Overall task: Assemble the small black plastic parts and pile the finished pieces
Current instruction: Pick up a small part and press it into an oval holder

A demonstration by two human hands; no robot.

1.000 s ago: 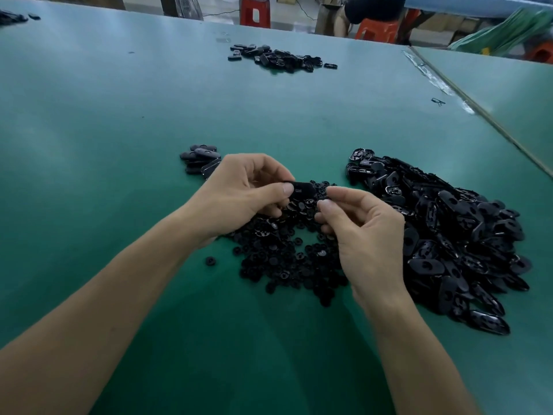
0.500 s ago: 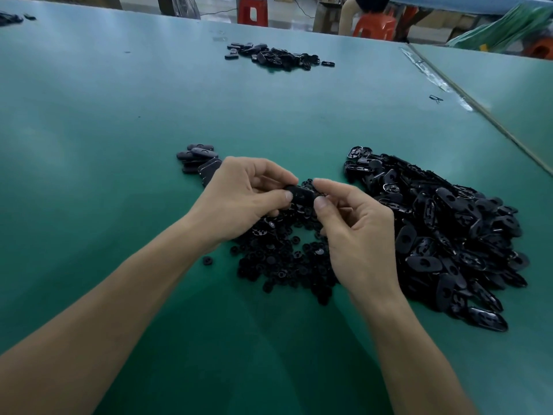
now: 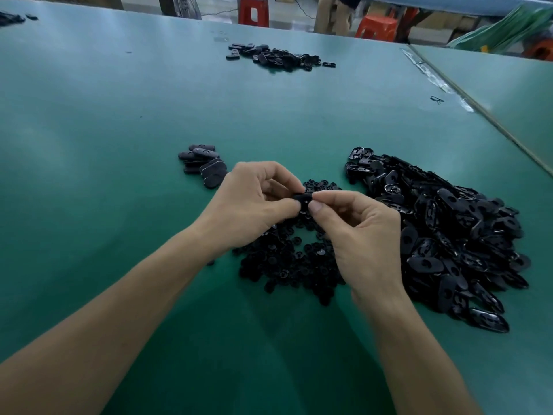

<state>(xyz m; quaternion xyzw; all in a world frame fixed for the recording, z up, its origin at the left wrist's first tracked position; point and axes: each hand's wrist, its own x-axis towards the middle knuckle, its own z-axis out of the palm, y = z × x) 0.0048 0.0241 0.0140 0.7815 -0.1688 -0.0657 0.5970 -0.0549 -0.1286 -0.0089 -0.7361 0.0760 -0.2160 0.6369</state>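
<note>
A small black oval part (image 3: 302,199) sits between my two hands above the middle of the green table. My left hand (image 3: 254,202) pinches its left end with thumb and fingers. My right hand (image 3: 356,232) pinches its right end with thumb and forefinger. Under the hands lies a heap of small round black pieces (image 3: 287,259). A big heap of black oval shells (image 3: 443,235) lies to the right. A small pile of finished pieces (image 3: 203,164) sits just left of my left hand.
Another pile of black parts (image 3: 278,58) lies far across the green table (image 3: 119,115). A seam (image 3: 478,112) joins a second table at the right. Red stools (image 3: 254,10) and a person's legs stand beyond the far edge.
My hands have drawn closer together on the black part, the right thumb and forefinger now closing on its right end. The piles have not moved.
</note>
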